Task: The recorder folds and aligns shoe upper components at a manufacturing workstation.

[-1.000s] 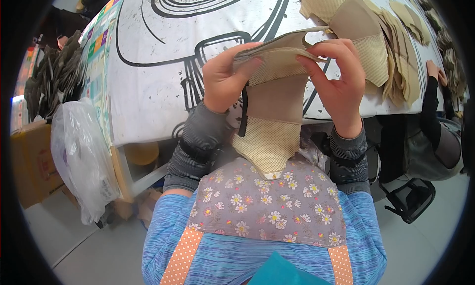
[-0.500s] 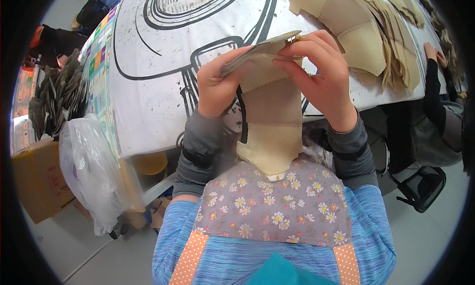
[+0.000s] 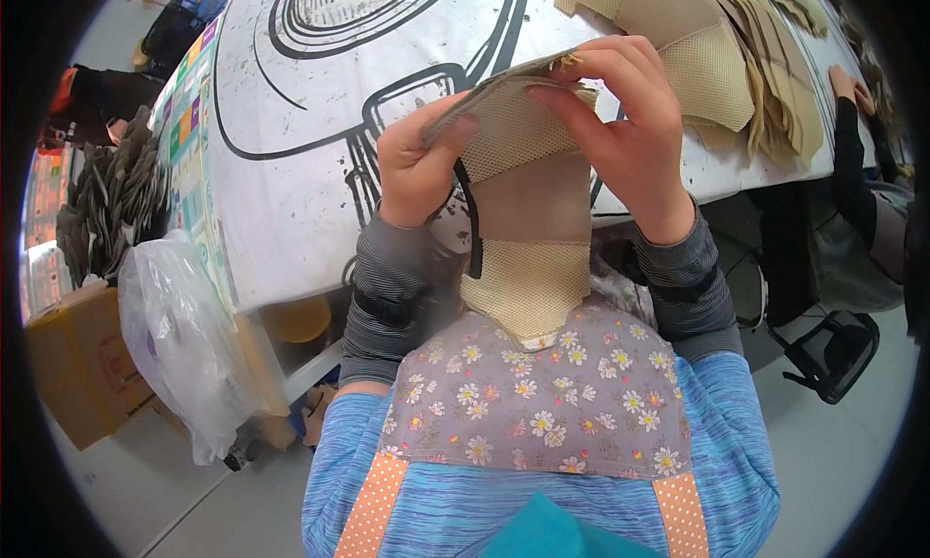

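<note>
A sewn beige fabric piece (image 3: 535,207), with mesh panels on either side of a smooth tan panel, hangs from my hands down to my flowered apron (image 3: 528,413). A black strip (image 3: 473,224) runs along its left side. My left hand (image 3: 418,161) is closed on the upper left edge, thumb on the near face. At the upper right, my right hand (image 3: 630,122) pinches the folded top edge between thumb and fingers. Small yellowish bits (image 3: 567,62), perhaps frayed threads, show beside the right fingertips. Some of the fold's inner side is hidden.
Stacked beige fabric pieces (image 3: 712,78) lie at the right of the white printed table cover (image 3: 291,209). Another person's hand (image 3: 846,85) rests farther right. At left are a heap of grey-brown pieces (image 3: 107,209), a cardboard box (image 3: 77,369) and a clear plastic bag (image 3: 184,335).
The top of the fabric piece has tilted, so more of its upper mesh panel faces me. My right hand has shifted slightly up and left; both hands keep hold.
</note>
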Available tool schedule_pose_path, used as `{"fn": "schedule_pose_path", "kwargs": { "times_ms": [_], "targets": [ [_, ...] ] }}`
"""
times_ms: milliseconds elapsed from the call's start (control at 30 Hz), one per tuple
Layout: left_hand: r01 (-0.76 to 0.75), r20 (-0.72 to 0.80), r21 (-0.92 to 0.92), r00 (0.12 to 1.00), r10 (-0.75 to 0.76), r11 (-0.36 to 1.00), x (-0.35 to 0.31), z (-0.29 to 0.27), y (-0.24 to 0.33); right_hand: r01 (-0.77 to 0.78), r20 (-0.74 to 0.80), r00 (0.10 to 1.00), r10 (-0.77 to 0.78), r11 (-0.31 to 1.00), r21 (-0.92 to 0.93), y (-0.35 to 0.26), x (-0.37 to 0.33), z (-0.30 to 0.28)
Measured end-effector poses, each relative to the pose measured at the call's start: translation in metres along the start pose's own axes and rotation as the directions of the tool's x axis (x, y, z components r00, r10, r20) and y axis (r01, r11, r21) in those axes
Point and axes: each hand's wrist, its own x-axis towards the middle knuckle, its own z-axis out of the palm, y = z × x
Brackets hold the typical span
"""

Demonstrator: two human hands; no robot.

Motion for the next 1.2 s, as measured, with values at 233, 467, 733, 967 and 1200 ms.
{"fn": "schedule_pose_path", "kwargs": {
  "times_ms": [233,467,733,967,1200],
  "targets": [
    [0.053,-0.005,-0.006,0.999,-0.053,0.999,0.0,0.001,0.001,0.033,-0.051,0.998,-0.035,0.999,-0.041,0.002,-0.001,0.003],
    [0.067,-0.005,-0.01,0.998,-0.067,0.998,0.0,-0.001,0.001,-0.064,-0.034,0.997,0.071,0.981,0.182,-0.001,0.003,0.006],
    [-0.054,-0.152,0.318,0.982,0.107,0.946,0.014,0.025,0.022,-0.314,-0.09,0.904,0.418,0.79,0.526,-0.001,-0.008,0.023],
    [0.112,-0.189,0.231,0.98,-0.068,0.967,0.011,0.019,0.019,-0.421,0.169,0.906,0.387,0.803,0.421,0.006,-0.009,0.011],
    [0.052,-0.295,0.001,0.954,-0.05,0.999,0.018,0.037,0.017,-0.606,0.25,0.775,0.58,0.572,0.553,0.024,-0.016,0.003]
  ]
}}
